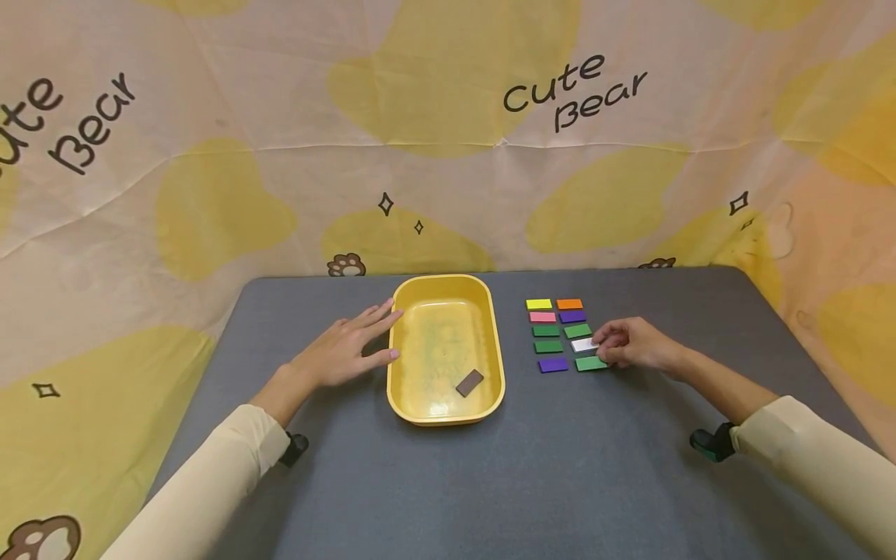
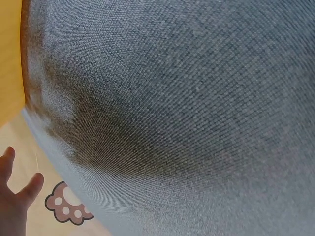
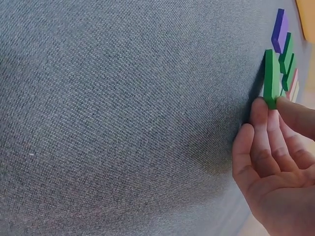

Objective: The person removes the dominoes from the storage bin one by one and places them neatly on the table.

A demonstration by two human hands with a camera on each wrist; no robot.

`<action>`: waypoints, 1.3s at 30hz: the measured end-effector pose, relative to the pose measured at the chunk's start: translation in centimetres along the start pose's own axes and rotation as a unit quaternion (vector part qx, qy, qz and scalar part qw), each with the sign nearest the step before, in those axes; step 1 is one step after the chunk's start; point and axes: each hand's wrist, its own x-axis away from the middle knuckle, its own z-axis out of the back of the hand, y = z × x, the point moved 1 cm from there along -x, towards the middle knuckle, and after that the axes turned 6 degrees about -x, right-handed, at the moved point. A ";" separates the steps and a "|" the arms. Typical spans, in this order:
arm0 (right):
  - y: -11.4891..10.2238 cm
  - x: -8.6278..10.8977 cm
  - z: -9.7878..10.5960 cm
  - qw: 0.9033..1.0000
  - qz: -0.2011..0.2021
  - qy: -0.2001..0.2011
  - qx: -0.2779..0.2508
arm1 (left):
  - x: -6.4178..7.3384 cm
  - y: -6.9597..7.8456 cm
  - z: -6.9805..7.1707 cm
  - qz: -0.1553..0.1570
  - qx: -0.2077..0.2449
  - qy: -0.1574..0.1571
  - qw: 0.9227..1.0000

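In the head view, my right hand [image 1: 633, 343] is at the right ends of a light green tile [image 1: 589, 364] and a white tile [image 1: 582, 345]. In the right wrist view, its thumb and fingertips pinch the end of the green tile [image 3: 271, 78]; the white one is hidden there. Fingers spread, my left hand [image 1: 344, 348] rests by the left rim of a yellow tray [image 1: 498, 342]. Inside the tray lies one brown tile [image 1: 470, 383]. Only part of the left hand [image 2: 17, 196] shows at the lower left of the left wrist view.
Left of and beyond the right hand lie several tiles in two columns: yellow [image 1: 539, 304], orange [image 1: 569, 304], pink [image 1: 542, 317], purple [image 1: 553, 365] and greens [image 1: 546, 331]. A grey cloth-covered table [image 1: 490, 490] bears everything. A patterned curtain [image 1: 448, 179] hangs behind it.
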 end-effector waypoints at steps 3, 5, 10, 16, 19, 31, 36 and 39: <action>-0.1 0.0 -0.1 1.000 0.003 0.005 0.006 | 0.0 0.0 0.0 -0.001 -0.001 0.000 1.000; -0.2 0.0 -0.1 1.000 0.003 0.008 0.008 | 0.0 0.1 0.0 -0.003 -0.001 0.000 1.000; -0.2 0.1 -0.2 1.000 0.008 0.014 0.019 | 0.0 0.1 0.0 -0.005 -0.003 0.002 1.000; -0.4 0.1 -0.1 0.999 0.003 0.024 0.037 | -0.1 0.0 0.0 -0.007 -0.004 0.005 1.000; -0.3 0.1 0.1 0.999 0.002 0.027 0.042 | -0.1 0.0 -0.1 -0.009 -0.005 0.006 1.000; -0.8 0.1 0.3 0.999 0.013 0.017 0.041 | -0.1 0.0 0.0 -0.009 -0.004 0.004 1.000; -3.6 0.0 0.2 0.999 0.025 0.023 0.042 | -0.1 0.0 0.0 -0.008 -0.007 0.002 1.000; -5.9 -0.2 -0.1 0.998 0.045 0.021 0.033 | 0.0 0.0 -0.1 -0.007 -0.007 0.001 1.000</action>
